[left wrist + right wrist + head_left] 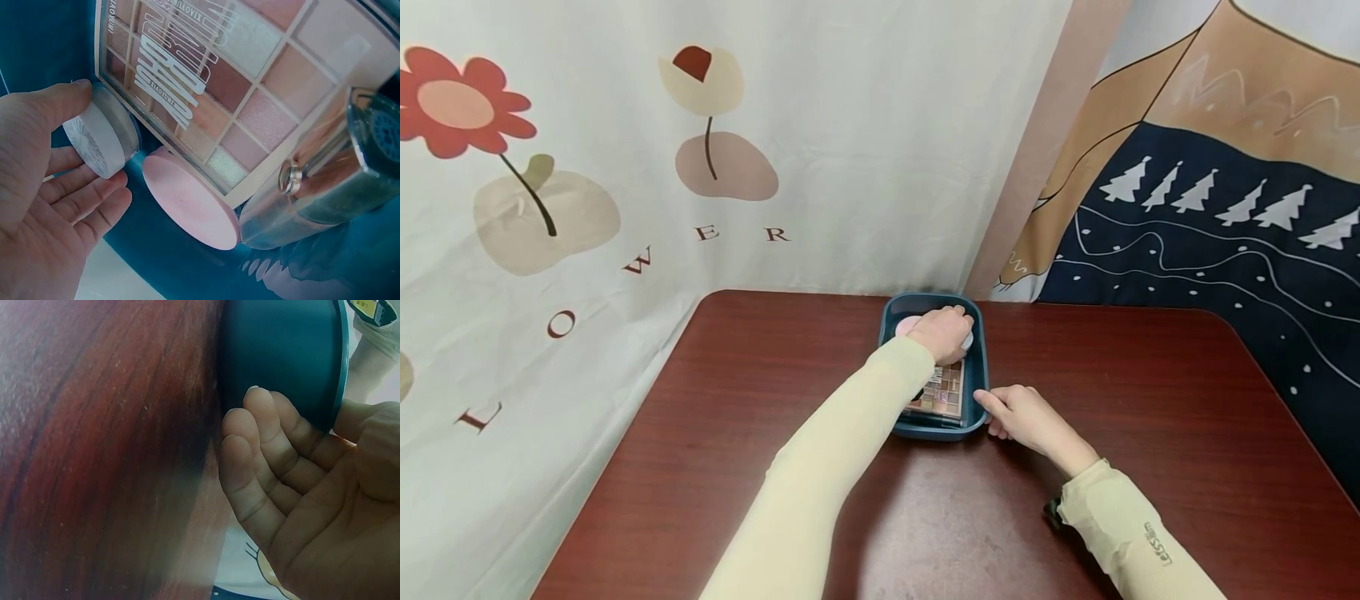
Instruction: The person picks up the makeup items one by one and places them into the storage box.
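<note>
A dark blue-green plastic basket (932, 434) stands at the far middle of the table, holding cosmetics. Inside it, my left hand (942, 333) holds a small round jar with a white lid (100, 136) between thumb and fingers. Beside the jar lie an eyeshadow palette (215, 81) with a clear printed cover and a pink round item (190, 200). A clear faceted container (312, 187) sits at the palette's edge. At the basket's near right corner, my right hand (1028, 417) grips the rim, thumb over it and fingers (237, 462) against the outer wall.
The reddish-brown wooden table (760, 367) extends around the basket. Behind and to the left hangs a pale curtain (865, 150) with printed flowers and letters. A dark blue cloth (1210, 258) with white trees hangs at the right.
</note>
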Demonstrator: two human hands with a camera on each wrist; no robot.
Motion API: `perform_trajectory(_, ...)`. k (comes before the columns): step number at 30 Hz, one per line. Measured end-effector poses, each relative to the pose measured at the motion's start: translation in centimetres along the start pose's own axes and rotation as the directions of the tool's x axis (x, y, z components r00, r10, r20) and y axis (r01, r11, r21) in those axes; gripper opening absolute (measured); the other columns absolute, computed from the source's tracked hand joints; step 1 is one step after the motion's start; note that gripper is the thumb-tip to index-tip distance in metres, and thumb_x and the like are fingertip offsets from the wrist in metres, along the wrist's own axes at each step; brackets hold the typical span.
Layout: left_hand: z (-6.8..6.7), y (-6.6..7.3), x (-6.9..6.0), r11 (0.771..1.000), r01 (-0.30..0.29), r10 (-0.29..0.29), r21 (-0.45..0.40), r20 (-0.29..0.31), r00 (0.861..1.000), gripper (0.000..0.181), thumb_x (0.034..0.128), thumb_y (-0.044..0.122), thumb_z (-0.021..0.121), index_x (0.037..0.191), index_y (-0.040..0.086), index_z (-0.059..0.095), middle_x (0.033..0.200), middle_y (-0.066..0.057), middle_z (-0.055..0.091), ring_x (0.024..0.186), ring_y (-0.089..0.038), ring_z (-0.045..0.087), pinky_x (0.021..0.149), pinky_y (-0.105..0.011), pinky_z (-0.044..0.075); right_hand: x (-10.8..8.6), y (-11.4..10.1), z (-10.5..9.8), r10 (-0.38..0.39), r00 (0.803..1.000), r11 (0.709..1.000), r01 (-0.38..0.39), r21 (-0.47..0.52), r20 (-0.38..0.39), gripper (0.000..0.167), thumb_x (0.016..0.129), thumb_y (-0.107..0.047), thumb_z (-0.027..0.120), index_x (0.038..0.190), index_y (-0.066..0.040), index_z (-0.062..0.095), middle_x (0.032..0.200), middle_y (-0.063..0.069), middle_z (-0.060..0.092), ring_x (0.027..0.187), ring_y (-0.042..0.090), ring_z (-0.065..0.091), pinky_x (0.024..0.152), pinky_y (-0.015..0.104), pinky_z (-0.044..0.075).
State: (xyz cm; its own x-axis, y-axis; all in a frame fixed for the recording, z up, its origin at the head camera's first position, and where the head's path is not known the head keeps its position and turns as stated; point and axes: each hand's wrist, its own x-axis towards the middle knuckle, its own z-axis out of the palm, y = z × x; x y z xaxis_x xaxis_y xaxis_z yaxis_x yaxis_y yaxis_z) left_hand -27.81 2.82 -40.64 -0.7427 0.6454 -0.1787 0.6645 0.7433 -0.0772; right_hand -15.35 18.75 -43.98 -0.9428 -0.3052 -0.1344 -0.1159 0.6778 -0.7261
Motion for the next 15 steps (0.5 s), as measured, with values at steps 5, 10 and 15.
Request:
perform_trajectory(5,0.31,-0.02,0.32,1.000,0.002,-0.002,0.016,-0.006,1.000,0.046,0.1019,0.031,0.066,0.141,0.007,0.060,0.136,-0.010,0.061,0.122,-0.021,0.060,0.106,-0.033,0.049,-0.02,-0.03,0.04,-0.004,1.000,1.000,0.004,0.001,0.001,0.042,0.109,-0.028,0.054,0.076,-0.005,0.066,0.064,0.000,0.064,0.059,0.013,0.059,0.059,0.031,0.052)
perform_trajectory(10,0.41,0.03,0.35,1.000,0.006,-0.006,0.016,-0.008,1.000,0.048,0.1004,0.033,0.068,0.140,0.007,0.060,0.134,-0.010,0.062,0.121,-0.021,0.061,0.106,-0.033,0.049,0.02,-0.04,0.05,-0.004,1.000,1.000,0.004,0.006,-0.003,0.043,0.109,-0.028,0.054,0.075,-0.006,0.065,0.063,0.000,0.065,0.058,0.013,0.059,0.058,0.030,0.052)
perform_trajectory(15,0.57,0.15,0.34,1.000,0.011,-0.011,0.013,0.005,1.000,0.051,0.0999,0.037,0.069,0.141,0.008,0.060,0.135,-0.010,0.062,0.121,-0.020,0.061,0.106,-0.032,0.049,-0.04,-0.11,0.05,0.005,1.000,1.000,-0.005,0.017,-0.005,0.043,0.109,-0.029,0.054,0.077,-0.003,0.067,0.064,0.001,0.065,0.058,0.013,0.059,0.058,0.030,0.053)
